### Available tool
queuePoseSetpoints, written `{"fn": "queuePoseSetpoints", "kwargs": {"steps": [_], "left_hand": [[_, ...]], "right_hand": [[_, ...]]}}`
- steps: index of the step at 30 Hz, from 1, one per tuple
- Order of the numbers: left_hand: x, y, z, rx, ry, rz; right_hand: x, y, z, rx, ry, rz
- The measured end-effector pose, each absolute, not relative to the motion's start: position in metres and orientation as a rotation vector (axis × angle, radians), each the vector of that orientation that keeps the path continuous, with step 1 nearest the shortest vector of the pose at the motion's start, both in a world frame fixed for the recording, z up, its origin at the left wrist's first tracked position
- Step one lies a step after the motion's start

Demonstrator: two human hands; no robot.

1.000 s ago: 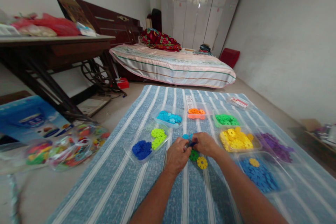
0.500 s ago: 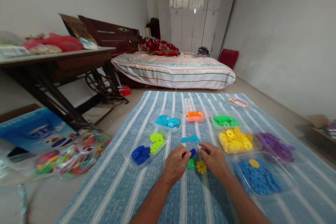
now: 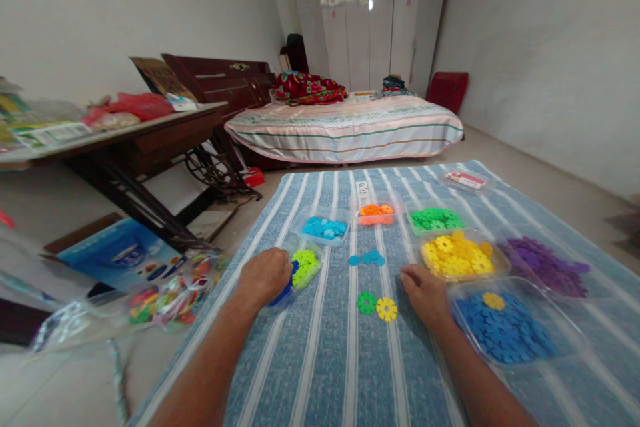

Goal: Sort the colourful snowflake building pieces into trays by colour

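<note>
Both hands [image 3: 263, 273] [image 3: 425, 293] apart on mat [image 3: 320, 373]

Matt woven striped cloth [image 3: 320, 360], clear glossy plastic trays [image 3: 570, 340], smooth plastic snowflake discs [image 3: 386, 309].

White walls, a striped bed [image 3: 345, 127], a white wardrobe [image 3: 373, 20] and a dark wooden table [image 3: 145, 140].

On the mat [image 3: 320, 373], the left hand [image 3: 263, 273] lies over a tray of discs [image 3: 300, 267] at left, the right hand [image 3: 426, 293] rests just right of 2 loose discs [image 3: 377, 305], and the bed [image 3: 345, 127] stands behind.
</note>
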State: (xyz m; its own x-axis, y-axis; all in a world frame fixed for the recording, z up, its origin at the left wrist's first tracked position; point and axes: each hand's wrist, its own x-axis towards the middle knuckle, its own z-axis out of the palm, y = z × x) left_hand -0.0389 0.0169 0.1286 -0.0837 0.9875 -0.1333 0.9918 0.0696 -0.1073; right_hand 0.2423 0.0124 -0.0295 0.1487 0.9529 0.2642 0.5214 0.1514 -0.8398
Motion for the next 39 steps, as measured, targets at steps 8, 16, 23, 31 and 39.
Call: {"fn": "queuePoseSetpoints", "kwargs": {"steps": [8,16,23,31,39], "left_hand": [[0.001,0.009,0.121,2.257,2.143,-0.134],[0.056,-0.002,0.056,2.272,1.766,-0.154],[0.048,0.014,0.045,1.999,1.670,0.116],[0.088,0.061,0.080,1.585,1.476,0.517],[0.152,0.090,0.107,1.791,1.476,0.636]], "right_hand": [[0.242,0.015,-0.033,-1.505,-1.487,0.623],[0.241,0.017,-0.030,-1.521,-1.504,0.636],[0.239,0.018,-0.027,-1.525,-1.511,0.613],[0.239,0.018,-0.028,-1.532,-1.503,0.639],[0.238,0.019,-0.031,-1.505,-1.481,0.657]]}}
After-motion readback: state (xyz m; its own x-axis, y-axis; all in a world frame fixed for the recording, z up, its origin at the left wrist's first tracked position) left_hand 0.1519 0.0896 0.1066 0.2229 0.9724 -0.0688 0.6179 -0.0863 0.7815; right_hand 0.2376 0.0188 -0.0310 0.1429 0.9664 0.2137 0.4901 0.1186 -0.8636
